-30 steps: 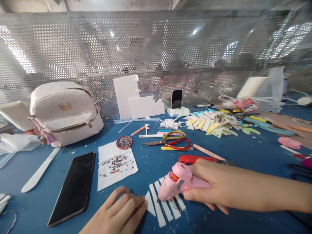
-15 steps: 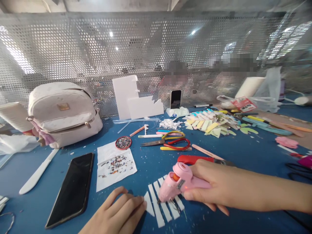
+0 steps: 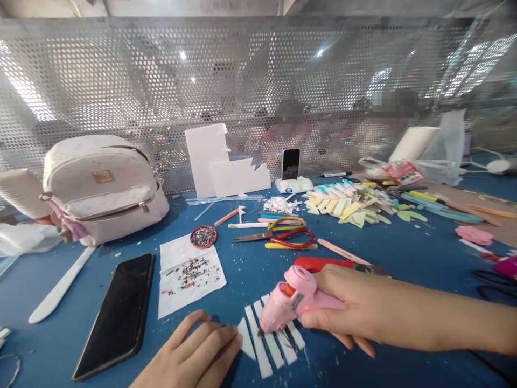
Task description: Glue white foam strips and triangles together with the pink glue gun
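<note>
1. Gripping the pink glue gun (image 3: 288,304), the right hand (image 3: 355,307) had its grip wrapped tight around the handle, nozzle tilted down toward 7 o'clock.
2. The nozzle tip sat right on the fan of white foam strips (image 3: 269,342), which lay on the blue worktop (image 3: 250,269) at the near edge, between the two hands.
3. The left hand (image 3: 197,353) rested flat, grip loose and holding nothing, its fingertips (image 3: 236,340) touching the leftmost strip at 9 o'clock of the gun.
4. Judged from here, a clean job called for a gentle squeeze, a thin line of glue, and fingers kept off the hot tip while they pinned the strip.
5. A red-handled cutter (image 3: 323,264) lay just behind the gun at 12 o'clock; a black phone (image 3: 117,315) lay well off at 9 o'clock, beside paper sprinkled with glitter (image 3: 189,277).
</note>
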Tool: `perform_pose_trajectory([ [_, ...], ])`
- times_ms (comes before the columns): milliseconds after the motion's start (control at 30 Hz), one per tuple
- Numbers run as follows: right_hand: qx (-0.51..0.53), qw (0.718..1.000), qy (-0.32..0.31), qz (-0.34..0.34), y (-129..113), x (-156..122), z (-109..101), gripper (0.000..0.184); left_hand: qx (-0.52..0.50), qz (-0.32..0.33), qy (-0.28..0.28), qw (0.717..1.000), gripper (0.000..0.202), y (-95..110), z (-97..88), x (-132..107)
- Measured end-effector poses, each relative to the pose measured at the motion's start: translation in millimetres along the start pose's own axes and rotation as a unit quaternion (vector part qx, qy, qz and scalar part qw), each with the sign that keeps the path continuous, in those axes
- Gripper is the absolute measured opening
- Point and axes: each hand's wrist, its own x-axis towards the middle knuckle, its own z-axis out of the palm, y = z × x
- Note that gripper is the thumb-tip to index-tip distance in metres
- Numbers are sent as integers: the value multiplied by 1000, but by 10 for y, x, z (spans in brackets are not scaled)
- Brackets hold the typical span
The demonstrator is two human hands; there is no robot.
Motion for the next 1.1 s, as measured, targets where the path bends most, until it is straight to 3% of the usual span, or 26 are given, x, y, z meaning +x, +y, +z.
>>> perform_pose_trajectory([
  [700,23,998,1,-58,91,28,17,35,1,-1,-4,1000,39,13,-18,-9],
  [967,11,1000,-8,-18,13,-12,14,30,7,0,-13,1000,38,12,20,-56],
  [1100,24,999,14,-35,65,-3,67,32,8,3,-4,1000,37,6,53,-74],
])
